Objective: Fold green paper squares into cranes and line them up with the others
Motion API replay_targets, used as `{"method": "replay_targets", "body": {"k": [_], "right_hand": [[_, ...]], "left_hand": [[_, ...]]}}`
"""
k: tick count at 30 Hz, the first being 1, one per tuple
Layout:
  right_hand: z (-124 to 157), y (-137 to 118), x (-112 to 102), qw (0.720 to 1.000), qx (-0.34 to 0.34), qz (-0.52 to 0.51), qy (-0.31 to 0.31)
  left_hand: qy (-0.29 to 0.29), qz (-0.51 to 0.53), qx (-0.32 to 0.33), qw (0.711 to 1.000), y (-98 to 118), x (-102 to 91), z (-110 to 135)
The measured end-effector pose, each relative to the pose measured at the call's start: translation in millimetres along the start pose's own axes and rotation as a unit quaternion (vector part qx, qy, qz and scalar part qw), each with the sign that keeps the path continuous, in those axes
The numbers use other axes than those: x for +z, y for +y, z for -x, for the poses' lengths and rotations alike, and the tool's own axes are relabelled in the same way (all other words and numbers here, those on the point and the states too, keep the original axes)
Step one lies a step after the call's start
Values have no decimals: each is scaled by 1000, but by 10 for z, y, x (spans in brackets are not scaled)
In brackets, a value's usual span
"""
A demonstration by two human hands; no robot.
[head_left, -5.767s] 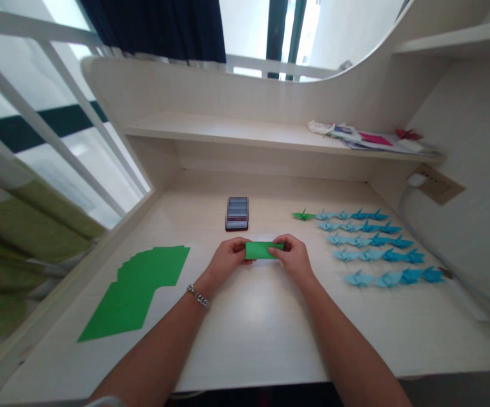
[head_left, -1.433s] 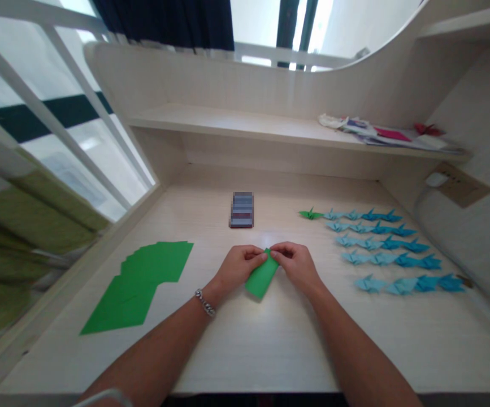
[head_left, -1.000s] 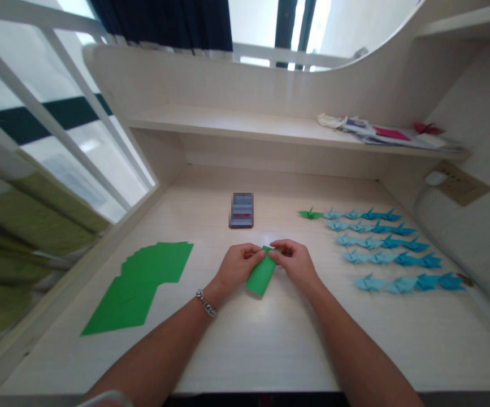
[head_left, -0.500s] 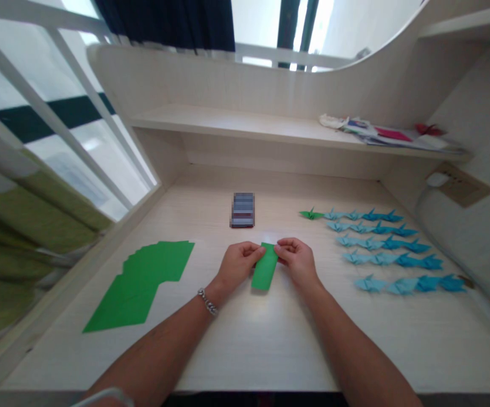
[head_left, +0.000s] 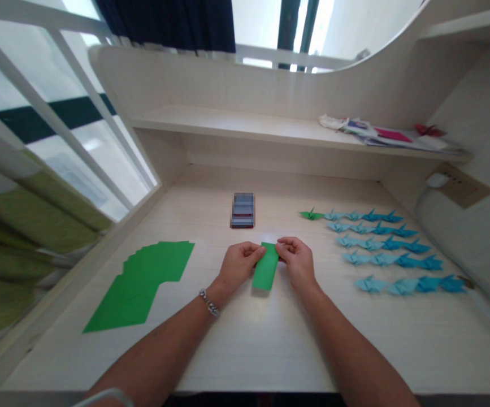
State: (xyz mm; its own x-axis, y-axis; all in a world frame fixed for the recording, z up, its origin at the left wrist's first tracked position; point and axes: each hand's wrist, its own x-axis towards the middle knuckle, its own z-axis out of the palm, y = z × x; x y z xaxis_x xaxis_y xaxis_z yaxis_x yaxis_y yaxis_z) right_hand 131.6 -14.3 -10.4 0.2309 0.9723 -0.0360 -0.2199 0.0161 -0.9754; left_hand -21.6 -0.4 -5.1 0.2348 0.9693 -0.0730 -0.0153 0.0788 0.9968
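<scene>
A green sheet of paper (head_left: 265,268), folded into a narrow rectangle, is held between my two hands just over the desk. My left hand (head_left: 241,263) pinches its upper left edge with thumb and fingers. On the opposite side, my right hand (head_left: 296,259) pinches the upper right corner. The paper's lower end points toward me and casts a small shadow. Fingers behind the paper are partly hidden. To the left lies a fanned stack of green paper sheets (head_left: 143,285).
Several rows of blue paper cranes (head_left: 382,259) stand at the right, with one green paper crane (head_left: 311,215) at the back row's left end. A phone-like pixelated object (head_left: 243,210) lies behind my hands. Papers (head_left: 389,134) rest on the shelf (head_left: 228,124). A cable (head_left: 439,243) runs along the right wall.
Almost nothing differs. The folded green paper and my right hand have shifted very slightly; both hands keep their pinch.
</scene>
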Motion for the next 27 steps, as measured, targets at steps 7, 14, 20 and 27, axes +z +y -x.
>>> {"method": "replay_targets", "body": {"k": [7,14,20,27], "right_hand": [[-32,56,-22,997,52,58,-30],[-24,92,3,996,5,86,-24],[-22,135,12,993,41,94,-52],[-1,134,46,992,74,54,-87]], "left_hand": [[17,-12,8,1000,-4,-9,-7],[42,-34,28,998,32,-5,1],[65,-29,27,997,74,-10,-1],[98,-22,38,994,49,-30,-23]]}}
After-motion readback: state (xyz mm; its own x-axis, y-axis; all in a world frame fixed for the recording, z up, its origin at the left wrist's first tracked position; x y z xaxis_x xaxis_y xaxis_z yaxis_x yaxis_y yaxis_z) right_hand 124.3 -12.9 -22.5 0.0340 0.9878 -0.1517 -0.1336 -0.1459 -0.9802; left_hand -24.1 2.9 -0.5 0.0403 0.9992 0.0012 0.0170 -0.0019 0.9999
